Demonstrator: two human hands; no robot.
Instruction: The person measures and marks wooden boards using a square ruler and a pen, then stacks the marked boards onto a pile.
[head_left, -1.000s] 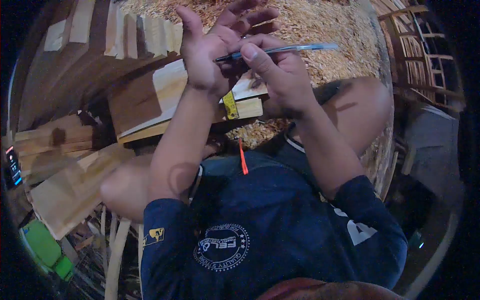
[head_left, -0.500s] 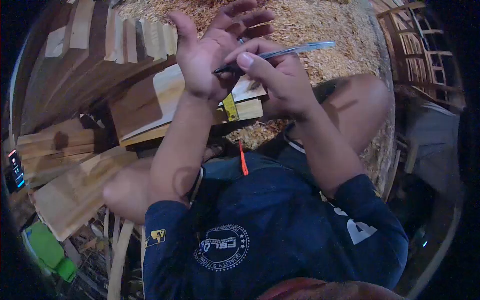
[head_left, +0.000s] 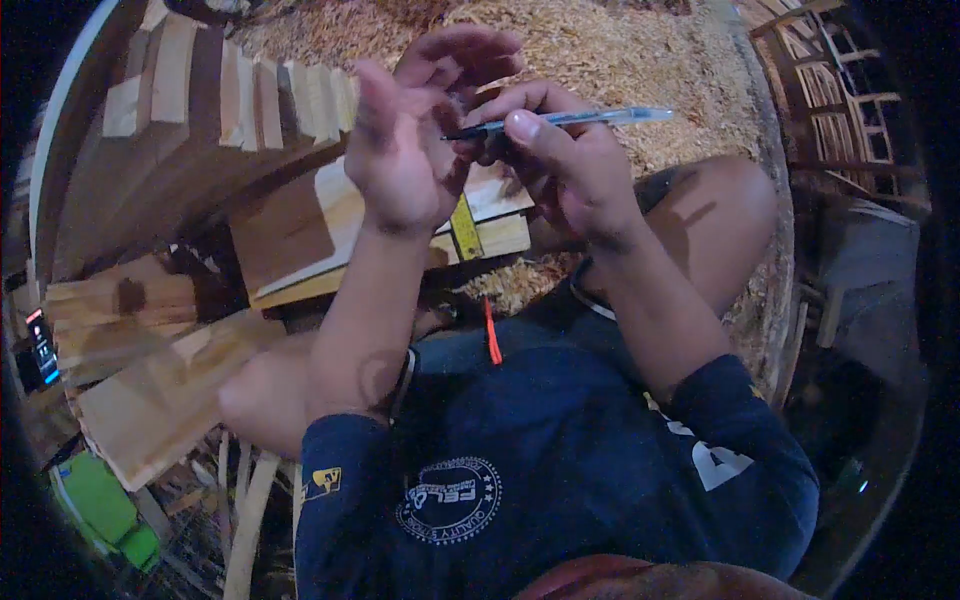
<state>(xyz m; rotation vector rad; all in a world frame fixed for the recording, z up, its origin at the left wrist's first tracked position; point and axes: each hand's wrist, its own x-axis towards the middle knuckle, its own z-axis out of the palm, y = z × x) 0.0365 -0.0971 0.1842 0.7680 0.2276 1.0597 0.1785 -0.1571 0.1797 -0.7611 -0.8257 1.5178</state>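
A clear-barrelled pen [head_left: 640,115] with a dark tip is pinched between the thumb and fingers of my right hand [head_left: 575,160]. Its tip points left, at or close to the palm of my left hand [head_left: 405,150]; I cannot tell whether it touches. That left hand is turned palm up, thumb apart and fingers loosely bent, with nothing seen in it. Below both hands lies a wooden board [head_left: 290,225], partly hidden by my left forearm. A yellow measuring strip [head_left: 466,232] with dark marks lies across the wood's near edge.
Thick wooden planks [head_left: 175,90] stand stacked at the upper left, with more cut boards [head_left: 180,395] below. Wood shavings [head_left: 660,60] cover the ground beyond my hands. A green object [head_left: 100,500] lies at lower left, near a lit phone screen [head_left: 42,345].
My left fingers have curled inward from a more spread pose. The pen has tilted closer to level, its tip moving slightly right. The whole view has shifted a little.
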